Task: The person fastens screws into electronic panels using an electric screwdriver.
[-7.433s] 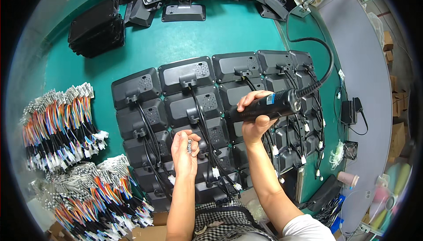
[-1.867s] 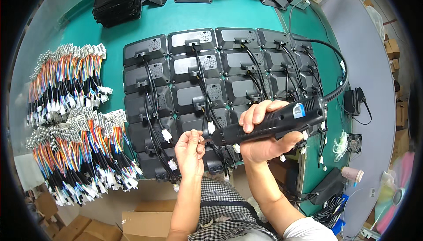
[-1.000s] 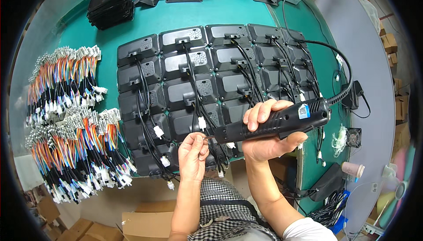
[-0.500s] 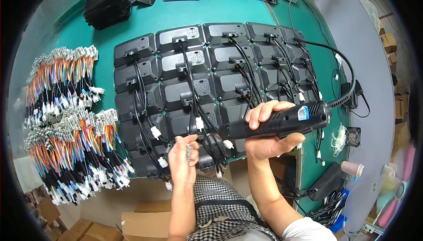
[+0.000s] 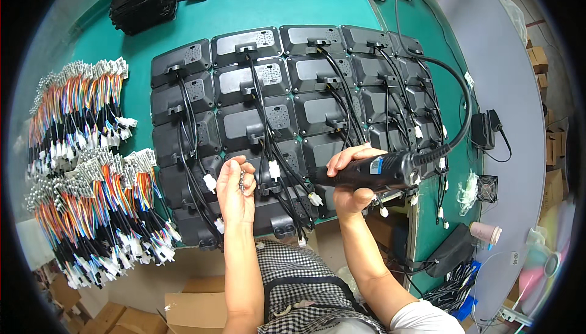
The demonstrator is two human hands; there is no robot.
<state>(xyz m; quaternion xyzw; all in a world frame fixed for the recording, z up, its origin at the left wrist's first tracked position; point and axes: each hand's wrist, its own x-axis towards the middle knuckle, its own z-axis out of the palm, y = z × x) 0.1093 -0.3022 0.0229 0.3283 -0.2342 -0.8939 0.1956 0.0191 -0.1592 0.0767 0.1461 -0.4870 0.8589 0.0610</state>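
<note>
My right hand (image 5: 351,200) is wrapped round a black corded electric screwdriver (image 5: 394,173), its front end pointing left over black plastic housings (image 5: 256,114). The screwdriver's tip is not clearly visible against the dark housings. My left hand (image 5: 235,203) is curled, palm up, around several small metal screws (image 5: 243,181). It hovers over the near left housings, beside a white connector (image 5: 210,183). The housings lie face down in close rows, and black cables (image 5: 261,105) ending in white plugs run from them toward me.
Two bundles of coloured wire harnesses (image 5: 91,193) lie at left on the green table (image 5: 232,14). More black housings (image 5: 143,4) are stacked at the back left. A small fan (image 5: 487,189), a cup (image 5: 485,232) and a black pouch (image 5: 455,251) sit at right. Cardboard boxes (image 5: 195,312) stand below.
My left hand has moved left and slightly up with the screws, away from the screwdriver's front end. My right hand has shifted left a little, and the screwdriver's rear end has swung lower and left.
</note>
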